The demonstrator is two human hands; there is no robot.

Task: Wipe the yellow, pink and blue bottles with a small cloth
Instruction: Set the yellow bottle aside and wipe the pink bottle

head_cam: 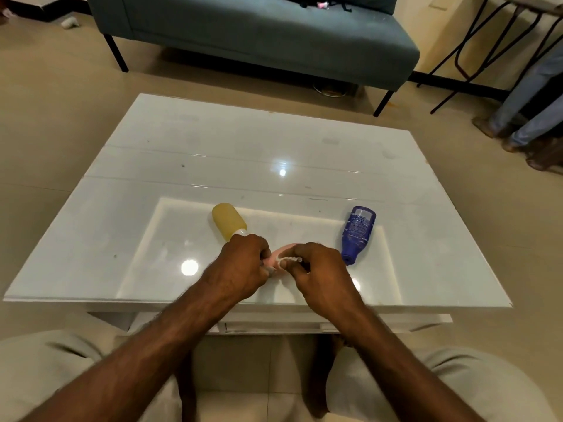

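Both hands meet near the table's (91, 239) front edge, left hand (243, 266) gripping the pink bottle (278, 254) steady so the right hand (320, 275), pinching the cloth (289, 259), can rub it.

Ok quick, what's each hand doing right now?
Left hand: closed, holding the pink bottle.
Right hand: closed, pinching the small cloth against that bottle.

white table (213, 141), teal sofa (259, 35), stool (487, 41)
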